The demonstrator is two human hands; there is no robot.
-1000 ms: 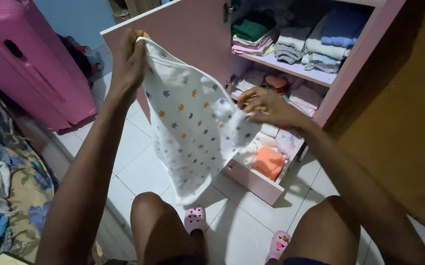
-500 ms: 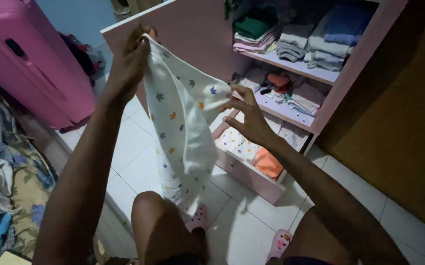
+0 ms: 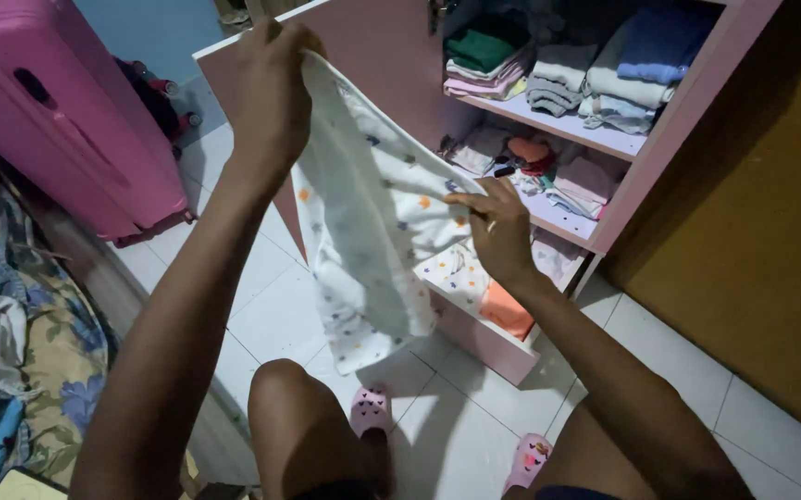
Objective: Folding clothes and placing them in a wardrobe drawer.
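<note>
one head-worn view, looking steeply down and forward from close above the person's arms and knees, facing the open pink wardrobe across the white tiled floor.

Dim indoor light, soft shadows on tiles, slight motion blur.

White tiled floor, blue wall, open pink wardrobe, dim light.

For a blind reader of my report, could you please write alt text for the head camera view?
A seated person holds up a white cloth printed with small coloured shapes, the left hand raising one corner and the right hand gripping another. Behind it stands an open pink cupboard with folded clothes, and a pink suitcase stands at the left.
</note>
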